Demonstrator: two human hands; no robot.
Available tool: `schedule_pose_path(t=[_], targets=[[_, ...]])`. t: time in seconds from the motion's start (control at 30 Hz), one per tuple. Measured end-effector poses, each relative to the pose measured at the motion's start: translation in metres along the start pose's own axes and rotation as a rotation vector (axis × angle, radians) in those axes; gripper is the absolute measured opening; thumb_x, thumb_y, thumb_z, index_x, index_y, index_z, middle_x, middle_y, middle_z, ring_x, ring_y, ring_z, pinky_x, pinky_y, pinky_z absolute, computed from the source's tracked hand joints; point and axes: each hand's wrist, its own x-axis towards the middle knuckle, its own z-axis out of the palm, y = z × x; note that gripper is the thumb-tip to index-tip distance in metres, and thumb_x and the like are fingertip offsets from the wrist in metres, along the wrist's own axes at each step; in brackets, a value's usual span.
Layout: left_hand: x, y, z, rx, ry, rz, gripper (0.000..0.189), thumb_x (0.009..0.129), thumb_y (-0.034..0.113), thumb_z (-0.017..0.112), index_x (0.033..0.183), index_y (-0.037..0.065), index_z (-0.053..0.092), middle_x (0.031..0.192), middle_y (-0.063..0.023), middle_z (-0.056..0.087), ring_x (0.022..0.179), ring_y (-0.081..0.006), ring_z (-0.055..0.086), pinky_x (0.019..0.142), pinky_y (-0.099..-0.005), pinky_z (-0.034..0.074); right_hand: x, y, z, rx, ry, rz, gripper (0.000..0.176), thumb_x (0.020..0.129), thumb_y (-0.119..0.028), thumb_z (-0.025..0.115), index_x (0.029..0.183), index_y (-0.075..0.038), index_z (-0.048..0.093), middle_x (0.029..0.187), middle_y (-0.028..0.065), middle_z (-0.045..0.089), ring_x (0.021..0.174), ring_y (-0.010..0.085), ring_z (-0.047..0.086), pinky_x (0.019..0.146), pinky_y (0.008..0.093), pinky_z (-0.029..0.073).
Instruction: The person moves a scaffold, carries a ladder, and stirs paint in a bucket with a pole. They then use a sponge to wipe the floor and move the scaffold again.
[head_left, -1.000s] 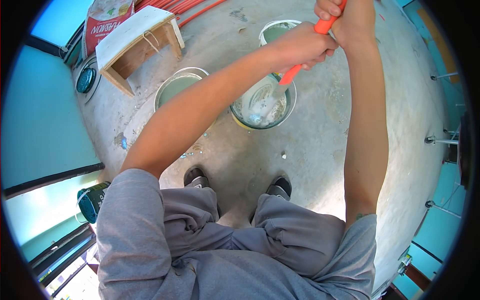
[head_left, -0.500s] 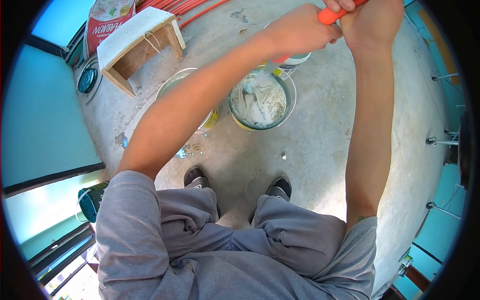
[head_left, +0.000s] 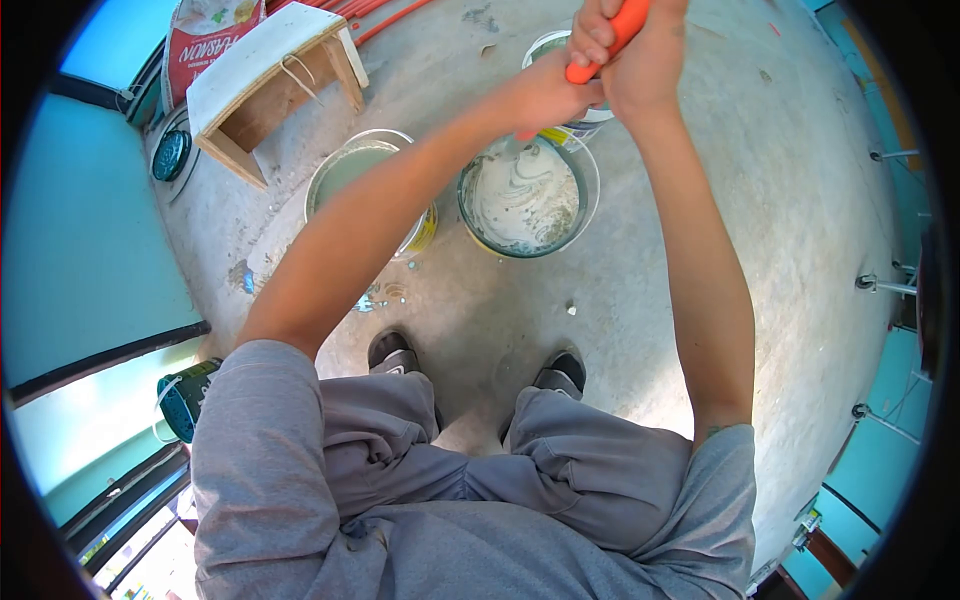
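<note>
Both my hands grip a long orange pole (head_left: 628, 22), raised above the floor. My left hand (head_left: 553, 92) is closed round it lower down. Higher up, my right hand (head_left: 637, 72) has its fingers wrapped round it. The pole's lower part runs behind my left hand toward a round bucket (head_left: 582, 222), and its lower end cannot be made out. Inside the bucket lies a pale grey, swirled, creamy mix (head_left: 522, 198).
A second bucket (head_left: 318, 180) of greyish liquid stands to the left, partly behind my left forearm. Another bucket (head_left: 545, 45) is behind my hands. A wooden stool (head_left: 258, 70), red sack (head_left: 200, 60) and orange pipes (head_left: 392, 18) lie at the back left. My feet (head_left: 392, 352) straddle splattered concrete.
Both hands and the pole have moved left and slightly down. The surface of the mix shows a new swirl. More of the left bucket is uncovered.
</note>
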Motion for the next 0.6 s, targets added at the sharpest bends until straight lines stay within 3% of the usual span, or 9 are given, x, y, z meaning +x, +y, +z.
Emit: schedule_pose_path(t=[0.2,0.3,0.6], targets=[[0.016,-0.027,-0.001,-0.107,-0.04,-0.08,0.021,0.079,0.023,0.058,0.075,0.003,0.054,0.06,-0.0015,0.05,0.049,-0.0122,0.044,0.049,-0.0286,0.035,0.017,0.026,-0.013,-0.033,0.097,0.08,0.061,0.088,-0.07,0.035,0.069,-0.013,0.038,0.048,-0.0031,0.033,0.035,0.0071,0.029,0.032,0.0227,0.027],[0.023,-0.029,0.005,-0.22,-0.023,-0.195,0.022,0.086,0.022,0.056,0.073,0.009,0.045,0.055,0.0015,0.04,0.044,-0.0083,0.033,0.042,-0.0259,0.023,0.031,0.033,-0.02,-0.059,0.185,0.191,0.061,0.088,-0.072,0.035,0.066,-0.014,0.036,0.047,-0.0042,0.03,0.034,0.0069,0.026,0.031,0.023,0.024],[0.037,-0.043,0.011,-0.386,-0.138,-0.289,0.02,0.085,0.021,0.057,0.074,0.009,0.045,0.055,0.0045,0.033,0.045,-0.0061,0.025,0.042,-0.0242,0.019,0.044,0.047,-0.043,-0.109,0.271,0.256,0.062,0.087,-0.073,0.034,0.063,-0.016,0.035,0.046,-0.0054,0.027,0.033,0.0075,0.024,0.031,0.0244,0.022]])
